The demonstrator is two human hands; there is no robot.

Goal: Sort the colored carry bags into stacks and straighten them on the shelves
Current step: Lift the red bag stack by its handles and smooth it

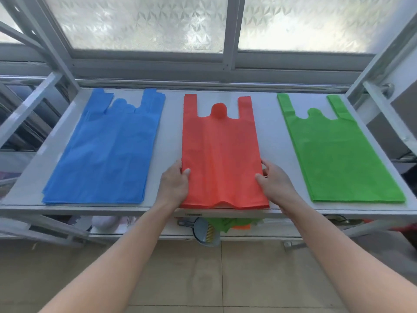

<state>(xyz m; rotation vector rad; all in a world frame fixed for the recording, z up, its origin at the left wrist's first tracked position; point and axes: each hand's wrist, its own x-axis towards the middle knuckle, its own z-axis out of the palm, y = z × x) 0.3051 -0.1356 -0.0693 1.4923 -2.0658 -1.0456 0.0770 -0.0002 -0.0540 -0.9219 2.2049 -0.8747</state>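
Three flat stacks of carry bags lie side by side on the grey shelf (169, 136), handles pointing toward the window. The blue stack (106, 154) is on the left, its layers slightly fanned. The red stack (222, 152) is in the middle and the green stack (338, 154) on the right. My left hand (174, 184) pinches the red stack's left edge near the front, thumb on top. My right hand (274, 180) pinches its right edge the same way. The red stack's front edge is slightly buckled.
A frosted window (144, 21) stands behind the shelf, and slanted metal frame bars (27, 105) flank both ends. Below the shelf's front edge, a lower shelf holds a dustpan with brush (206, 232) and loose green and orange bags (239, 223). Tiled floor lies underneath.
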